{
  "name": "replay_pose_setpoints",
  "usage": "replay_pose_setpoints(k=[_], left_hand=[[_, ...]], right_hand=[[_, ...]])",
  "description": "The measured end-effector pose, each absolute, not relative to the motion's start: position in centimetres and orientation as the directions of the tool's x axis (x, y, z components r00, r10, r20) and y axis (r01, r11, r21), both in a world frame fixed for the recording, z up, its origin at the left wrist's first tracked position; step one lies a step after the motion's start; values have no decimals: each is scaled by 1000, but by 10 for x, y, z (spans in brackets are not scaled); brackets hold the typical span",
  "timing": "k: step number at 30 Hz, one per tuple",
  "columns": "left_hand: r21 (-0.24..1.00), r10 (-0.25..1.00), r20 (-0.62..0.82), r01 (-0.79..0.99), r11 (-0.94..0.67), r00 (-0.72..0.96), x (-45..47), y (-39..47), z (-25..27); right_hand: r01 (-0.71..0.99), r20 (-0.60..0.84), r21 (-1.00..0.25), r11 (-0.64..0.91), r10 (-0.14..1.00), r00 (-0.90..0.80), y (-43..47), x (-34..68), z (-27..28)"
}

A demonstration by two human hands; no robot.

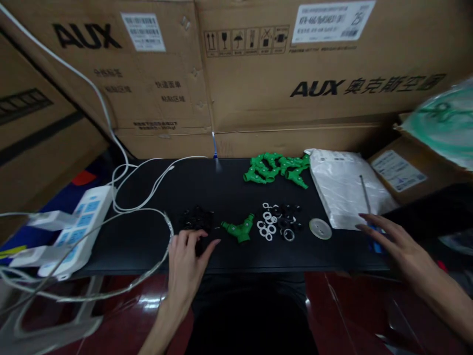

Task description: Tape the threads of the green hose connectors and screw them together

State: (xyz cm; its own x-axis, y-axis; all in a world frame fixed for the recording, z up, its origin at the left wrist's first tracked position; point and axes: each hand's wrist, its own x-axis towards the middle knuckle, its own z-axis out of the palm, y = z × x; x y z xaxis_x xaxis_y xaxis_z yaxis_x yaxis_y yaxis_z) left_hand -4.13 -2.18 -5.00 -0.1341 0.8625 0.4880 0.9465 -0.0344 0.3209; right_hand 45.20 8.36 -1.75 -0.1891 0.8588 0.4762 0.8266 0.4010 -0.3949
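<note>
Head view: black parts [197, 217] left of the fitting [240, 231] seem handy for our spread left hand [186, 254]; whether our right hand [397, 246] grips the screwdriver [365, 194] is unclear.

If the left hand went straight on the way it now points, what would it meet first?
Most likely the pile of small black parts, directly ahead of the left hand. Depth is unclear here, so they may already be touching.

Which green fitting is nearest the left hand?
The lone green fitting at the front, between the left hand and the white rings; the other green fittings are bunched together farther back.
</note>
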Motion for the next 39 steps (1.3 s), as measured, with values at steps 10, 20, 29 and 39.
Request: replay_pose_setpoints(k=[10, 20, 29, 39], left_hand=[[160, 928, 335, 961, -224, 161, -55, 32, -32], [207, 908, 380, 940, -271, 178, -69, 50, -47], [276, 833, 537, 906, -321, 131, -62, 42, -33], [412, 905, 413, 865, -286, 102, -47, 32, -10]], right_hand=[[804, 352, -407, 434, 886, -300, 89, 460, -68], [836, 574, -422, 352, 817, -54, 41, 391, -18], [636, 448, -670, 382, 892, -64, -2, 284, -20], [607, 468, -673, 423, 879, -94, 21, 262, -3]])
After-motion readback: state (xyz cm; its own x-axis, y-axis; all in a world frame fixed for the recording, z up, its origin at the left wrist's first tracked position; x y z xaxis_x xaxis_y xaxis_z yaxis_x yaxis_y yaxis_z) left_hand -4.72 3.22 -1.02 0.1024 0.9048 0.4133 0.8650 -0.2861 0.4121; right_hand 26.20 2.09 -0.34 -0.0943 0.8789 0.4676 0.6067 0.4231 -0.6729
